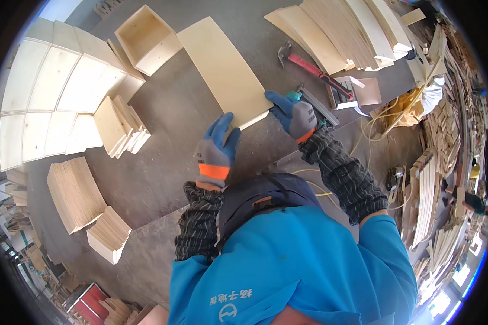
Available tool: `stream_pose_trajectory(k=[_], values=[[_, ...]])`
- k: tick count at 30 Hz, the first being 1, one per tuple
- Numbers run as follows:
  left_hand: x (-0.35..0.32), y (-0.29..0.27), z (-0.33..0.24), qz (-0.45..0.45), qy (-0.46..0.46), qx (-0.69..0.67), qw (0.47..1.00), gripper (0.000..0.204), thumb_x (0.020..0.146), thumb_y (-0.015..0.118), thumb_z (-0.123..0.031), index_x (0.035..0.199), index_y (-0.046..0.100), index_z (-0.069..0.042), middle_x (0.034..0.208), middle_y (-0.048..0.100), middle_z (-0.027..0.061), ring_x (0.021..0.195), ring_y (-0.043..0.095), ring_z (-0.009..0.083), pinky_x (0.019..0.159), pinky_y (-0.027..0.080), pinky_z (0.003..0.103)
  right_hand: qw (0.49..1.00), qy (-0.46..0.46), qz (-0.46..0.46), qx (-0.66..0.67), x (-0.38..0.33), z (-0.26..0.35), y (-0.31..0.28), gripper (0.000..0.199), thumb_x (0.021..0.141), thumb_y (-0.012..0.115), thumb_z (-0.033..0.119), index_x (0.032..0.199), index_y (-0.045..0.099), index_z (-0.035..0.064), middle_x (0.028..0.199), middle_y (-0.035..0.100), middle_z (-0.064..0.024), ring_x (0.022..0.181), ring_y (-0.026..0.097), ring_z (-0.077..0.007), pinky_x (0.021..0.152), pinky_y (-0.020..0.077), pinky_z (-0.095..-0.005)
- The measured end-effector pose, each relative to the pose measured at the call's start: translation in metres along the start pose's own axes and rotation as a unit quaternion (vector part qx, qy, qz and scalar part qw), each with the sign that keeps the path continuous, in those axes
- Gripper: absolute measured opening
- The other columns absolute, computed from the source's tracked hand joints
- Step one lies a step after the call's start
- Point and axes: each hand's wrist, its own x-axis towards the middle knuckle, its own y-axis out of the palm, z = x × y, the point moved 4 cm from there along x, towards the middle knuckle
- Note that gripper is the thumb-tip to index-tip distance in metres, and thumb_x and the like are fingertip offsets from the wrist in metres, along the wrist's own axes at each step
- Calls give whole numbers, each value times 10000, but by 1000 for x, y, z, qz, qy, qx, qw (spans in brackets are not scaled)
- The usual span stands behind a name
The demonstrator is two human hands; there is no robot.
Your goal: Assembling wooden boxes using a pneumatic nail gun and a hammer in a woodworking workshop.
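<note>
A long pale plywood panel (222,67) lies flat on the dark workbench (173,124), running from the far side toward me. My left hand (217,151), in a grey and blue glove with an orange cuff band, rests flat at the panel's near left corner. My right hand (294,115), gloved the same way, grips a nail gun (317,105) whose nose is at the panel's near right corner. Both forearms wear dark striped sleeves.
An open plywood box (146,38) stands beyond the panel. Stacks of cut boards (122,127) (76,192) (109,234) lie at the left, curved board piles (341,27) at the far right. A red-handled hammer (309,65) lies near the nail gun. Yellow hose (385,116) trails off the bench.
</note>
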Motion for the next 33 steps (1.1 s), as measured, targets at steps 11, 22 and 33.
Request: stream_pose_trajectory(k=[11, 22, 33], values=[[-5, 17, 16, -105, 35, -29, 993, 242, 986, 775, -75, 1213, 794, 6, 1192, 798, 230, 1096, 791, 335, 951, 618, 389, 994, 35, 101, 15, 18, -1, -7, 336, 1003, 734, 171, 1321, 741, 62, 1204, 780, -207, 1060, 763, -409, 913, 629, -460], [-2, 19, 15, -105, 45, -33, 993, 241, 959, 818, -70, 1192, 807, -10, 1155, 813, 199, 1053, 803, 306, 928, 623, 367, 995, -56, 58, -62, 2, -4, 0, 402, 1021, 637, 118, 1418, 666, 62, 889, 745, -171, 728, 719, -326, 632, 562, -434], [-3, 19, 13, -128, 76, -27, 989, 241, 952, 819, -64, 1189, 807, -23, 1132, 810, 205, 998, 812, 319, 877, 639, 365, 992, -32, 78, -90, -6, -2, 7, 479, 994, 610, 95, 1473, 636, 87, 854, 700, -156, 729, 695, -342, 620, 532, -466]])
